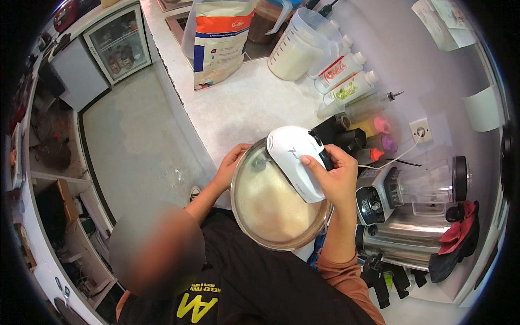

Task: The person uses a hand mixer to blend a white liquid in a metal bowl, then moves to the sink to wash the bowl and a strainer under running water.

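In my right hand [339, 174] is a white electric hand mixer [293, 162], gripped around its handle with the thumb on top. The mixer lies across the right side of a large round bowl [234, 199], its beater end towards the far left rim. A pale, creamy liquid [276, 207] with a smooth surface fills much of the bowl. Part of a beater [258, 163] shows at the liquid; the rest is hidden. My left hand [232, 166] holds the bowl's left side near the rim, its fingertips partly hidden behind it.
A powder bag [221, 53] and a measuring jug of white contents [294, 53] stand farther back on the white counter [227, 109]. Bottles [349, 87] line the wall. A white cord [400, 156] reaches a wall socket [419, 129]. Right of the bowl sits a blender [375, 199].
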Available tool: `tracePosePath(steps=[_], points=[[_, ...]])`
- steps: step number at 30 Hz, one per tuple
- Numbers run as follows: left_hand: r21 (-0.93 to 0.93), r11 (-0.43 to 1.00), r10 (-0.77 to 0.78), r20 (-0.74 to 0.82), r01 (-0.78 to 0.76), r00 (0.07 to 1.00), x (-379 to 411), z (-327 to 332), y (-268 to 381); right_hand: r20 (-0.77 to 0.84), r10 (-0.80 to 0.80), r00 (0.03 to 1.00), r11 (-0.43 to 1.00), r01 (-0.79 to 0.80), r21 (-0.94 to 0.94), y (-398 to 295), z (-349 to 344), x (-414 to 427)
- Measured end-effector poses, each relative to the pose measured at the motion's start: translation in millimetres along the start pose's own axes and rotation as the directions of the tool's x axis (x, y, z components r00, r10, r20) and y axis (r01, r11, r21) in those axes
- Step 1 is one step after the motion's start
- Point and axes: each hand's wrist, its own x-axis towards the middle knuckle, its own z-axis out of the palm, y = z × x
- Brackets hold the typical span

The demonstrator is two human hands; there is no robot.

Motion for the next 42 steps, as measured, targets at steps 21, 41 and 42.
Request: tracePosePath(steps=[21,41,42], points=[[0.119,0.992,0.044,0.062,-0.051,0.997,-4,-4,1,-0.258,0.284,0.923,0.947,-0.312,-0.073,62,-74,-36],[0.119,0.991,0.055,0.088,-0.065,0.995,-3,-5,0,-0.093,0.498,0.862,0.867,-0.498,0.025,59,-123,-148],[0.125,0.99,0.057,0.089,-0.068,0.994,-3,-5,0,-0.061,0.482,0.874,0.876,-0.481,0.041,54,-123,-150]])
